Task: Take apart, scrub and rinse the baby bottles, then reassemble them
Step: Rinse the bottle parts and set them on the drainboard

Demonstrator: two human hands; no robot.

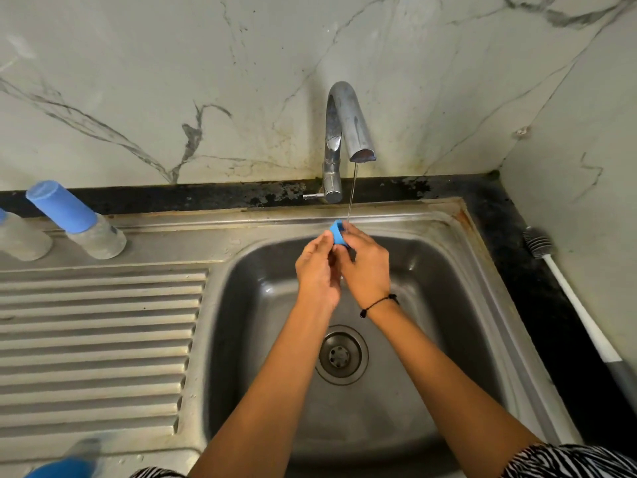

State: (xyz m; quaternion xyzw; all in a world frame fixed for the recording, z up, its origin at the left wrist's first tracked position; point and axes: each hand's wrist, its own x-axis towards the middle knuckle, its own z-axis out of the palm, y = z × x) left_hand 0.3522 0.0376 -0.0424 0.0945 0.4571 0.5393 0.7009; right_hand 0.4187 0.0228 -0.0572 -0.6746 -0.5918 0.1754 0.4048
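Fingers [324, 241] around blue cap [337, 232], over sink [458, 270]

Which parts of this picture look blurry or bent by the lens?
Head view: the blue object at the bottom left corner is badly smeared; the sink rim and bottle brush bow outward with wide-angle distortion; the blue bottle part held by the left hand and right hand stays fairly sharp.

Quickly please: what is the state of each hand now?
Left hand: holds the blue bottle part.
Right hand: holds the same part.
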